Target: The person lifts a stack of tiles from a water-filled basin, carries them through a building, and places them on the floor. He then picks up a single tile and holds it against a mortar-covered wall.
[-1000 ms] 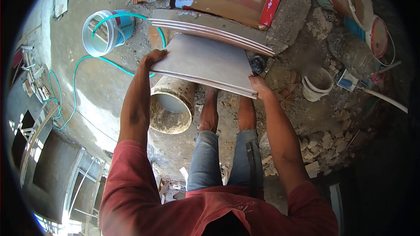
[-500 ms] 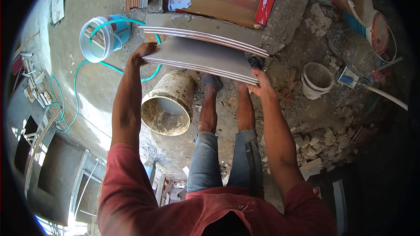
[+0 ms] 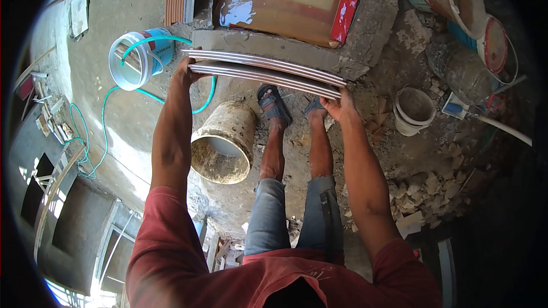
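Tiles (image 3: 265,74) are standing on edge beside more tiles (image 3: 262,60) against a ledge (image 3: 274,43), the left hand (image 3: 185,68) and right hand (image 3: 337,104) clamping fingers on each end. Toes in sandals (image 3: 274,105) are lying directly below; any slipping grip risks dropping them there or chipping an edge.

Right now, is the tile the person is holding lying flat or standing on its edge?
Standing on its edge. Only the thin edge of the tile shows, gripped between the left hand and right hand.
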The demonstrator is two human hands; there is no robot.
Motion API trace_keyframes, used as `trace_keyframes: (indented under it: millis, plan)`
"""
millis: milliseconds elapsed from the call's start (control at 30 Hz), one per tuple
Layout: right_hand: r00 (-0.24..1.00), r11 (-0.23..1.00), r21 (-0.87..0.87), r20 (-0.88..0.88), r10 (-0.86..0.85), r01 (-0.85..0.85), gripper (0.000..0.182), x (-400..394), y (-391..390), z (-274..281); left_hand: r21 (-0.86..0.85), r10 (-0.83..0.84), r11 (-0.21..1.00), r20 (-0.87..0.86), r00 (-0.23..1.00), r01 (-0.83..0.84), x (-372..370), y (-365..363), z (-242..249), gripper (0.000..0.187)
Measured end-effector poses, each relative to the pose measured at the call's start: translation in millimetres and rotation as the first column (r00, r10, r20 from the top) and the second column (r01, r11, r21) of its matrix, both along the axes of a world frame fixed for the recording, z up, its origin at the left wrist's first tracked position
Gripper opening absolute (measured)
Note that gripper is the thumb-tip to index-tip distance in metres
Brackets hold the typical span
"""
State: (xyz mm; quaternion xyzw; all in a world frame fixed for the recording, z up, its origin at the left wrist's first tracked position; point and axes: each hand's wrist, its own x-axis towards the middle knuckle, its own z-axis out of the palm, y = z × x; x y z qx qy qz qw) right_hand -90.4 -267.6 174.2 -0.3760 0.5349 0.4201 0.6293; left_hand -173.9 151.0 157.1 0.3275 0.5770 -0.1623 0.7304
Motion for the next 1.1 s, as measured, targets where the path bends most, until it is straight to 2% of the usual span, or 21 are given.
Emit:
trace_keyframes:
  millis: [100,133,300,367,433,467,500,533,567,600,633,667,700,733,767,800,900,1000,1100]
  plan:
    - [0.999,0.999,0.046,0.031,0.019,-0.02,0.043,6.6,1.3,2.0,-0.02,0.033,0.999,0.041,0.999,-0.032,-4.6,5.1,-10.2,0.048]
    - [1.0,0.998,0.07,0.021,0.002,-0.004,0.048,7.1,2.2,2.2,-0.099,0.035,0.995,0.056,0.998,-0.029,-4.3,8.8,-15.4,0.049]
    - [0.995,0.987,0.127,0.046,0.09,-0.095,0.052,15.4,2.3,-0.3,-0.079,-0.001,0.997,0.082,0.997,0.007,1.8,-0.2,0.5,0.049]
    - [0.992,0.981,0.15,0.041,0.115,-0.12,0.053,16.4,0.1,0.0,-0.069,-0.025,0.997,0.031,0.999,0.027,8.0,-4.6,7.5,0.042]
    - [0.985,0.96,0.229,-0.007,0.17,-0.164,0.053,18.6,-2.3,-1.0,-0.033,-0.065,0.997,0.02,0.998,0.065,9.6,-5.0,9.7,0.044]
    - [0.985,0.959,0.231,-0.009,0.171,-0.164,0.053,18.7,-3.7,-1.4,0.001,-0.106,0.994,0.004,0.994,0.106,9.1,-4.4,11.5,0.045]
    - [0.97,0.955,0.174,0.001,0.243,-0.239,0.053,21.9,-3.6,0.5,0.003,-0.104,0.995,0.004,0.995,0.104,11.0,-1.9,13.6,0.045]
    - [0.95,0.943,0.117,0.011,0.313,-0.313,0.053,26.7,-2.7,1.5,-0.043,-0.026,0.999,-0.029,0.999,0.025,15.7,3.3,15.2,0.05]
    - [0.949,0.942,0.118,0.013,0.314,-0.313,0.053,32.7,-2.2,1.9,-0.088,0.05,0.995,-0.067,0.997,-0.056,20.0,8.6,16.5,0.054]
    - [0.955,0.952,0.082,-0.016,0.296,-0.294,0.054,41.4,-0.6,3.7,-0.144,-0.031,0.989,-0.03,0.999,0.026,24.6,14.1,17.4,0.063]
    - [0.96,0.96,0.044,-0.045,0.277,-0.275,0.054,49.8,1.9,6.5,-0.164,-0.075,0.984,-0.007,0.997,0.073,32.0,12.3,25.1,0.064]
    - [0.963,0.964,-0.038,-0.07,0.262,-0.265,0.05,55.0,6.6,9.4,-0.164,-0.124,0.979,-0.005,0.992,0.122,34.2,12.5,26.0,0.059]
    - [0.963,0.964,-0.042,-0.074,0.259,-0.263,0.05,52.6,7.6,3.2,-0.165,-0.173,0.971,-0.002,0.985,0.171,35.4,14.0,21.7,0.055]
    - [0.95,0.95,0.028,-0.024,0.312,-0.312,0.047,48.8,7.9,-4.9,-0.027,-0.21,0.977,0.051,0.976,0.211,28.8,15.1,14.1,0.051]
    - [0.932,0.928,0.094,0.029,0.36,-0.361,0.044,45.4,6.7,-9.8,-0.034,-0.212,0.976,0.049,0.976,0.214,24.1,16.0,10.5,0.051]
    - [0.951,0.946,0.114,-0.024,0.309,-0.304,0.039,45.5,6.6,-10.1,-0.061,-0.187,0.98,0.038,0.982,0.189,25.8,14.7,15.2,0.047]
    - [0.964,0.958,0.113,-0.012,0.267,-0.264,0.036,43.4,5.9,-6.8,-0.079,-0.149,0.985,0.02,0.989,0.15,28.4,10.1,26.8,0.042]
    - [0.957,0.953,0.08,0.023,0.29,-0.291,0.039,31.6,0.6,-15.6,-0.079,-0.103,0.992,-0.007,0.995,0.102,24.1,7.6,28.3,0.038]
    - [0.939,0.937,0.065,0.012,0.344,-0.344,0.042,18.5,-4.1,-16.9,-0.084,-0.125,0.988,0.018,0.992,0.126,-0.8,13.6,17.7,0.037]
